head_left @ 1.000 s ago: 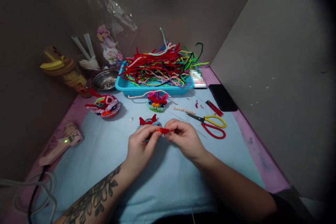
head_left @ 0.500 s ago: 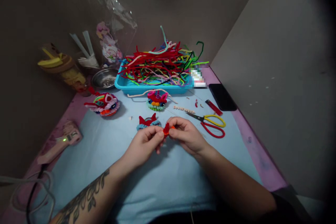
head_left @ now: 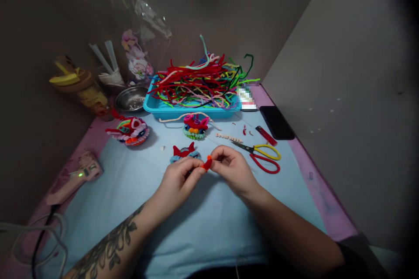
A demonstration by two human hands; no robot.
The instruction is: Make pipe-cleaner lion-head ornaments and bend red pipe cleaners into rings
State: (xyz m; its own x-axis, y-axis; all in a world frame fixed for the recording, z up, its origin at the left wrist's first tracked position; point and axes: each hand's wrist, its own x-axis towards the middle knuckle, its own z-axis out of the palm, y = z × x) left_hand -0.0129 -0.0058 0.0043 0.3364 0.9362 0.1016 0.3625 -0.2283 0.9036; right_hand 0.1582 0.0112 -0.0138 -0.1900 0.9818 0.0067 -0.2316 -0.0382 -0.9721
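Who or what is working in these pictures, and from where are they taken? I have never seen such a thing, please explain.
There is no machine here: you see a person's bare left hand and right hand. One camera, worn on the head, looks forward and down at them. Both hands pinch a small red-and-orange piece. On the light-blue cover lie scissors, a pink glue gun and colourful animal-head figures. Behind, a blue tray holds many pipe cleaners.

Held piece (head_left: pixel 207 165): red and orange. Scissor handles (head_left: pixel 266 145): yellow, red. Tray (head_left: pixel 193 113): bright blue. Cloth (head_left: pixel 111 196): pale blue. Left forearm (head_left: pixel 119 244): dark leaf pattern.
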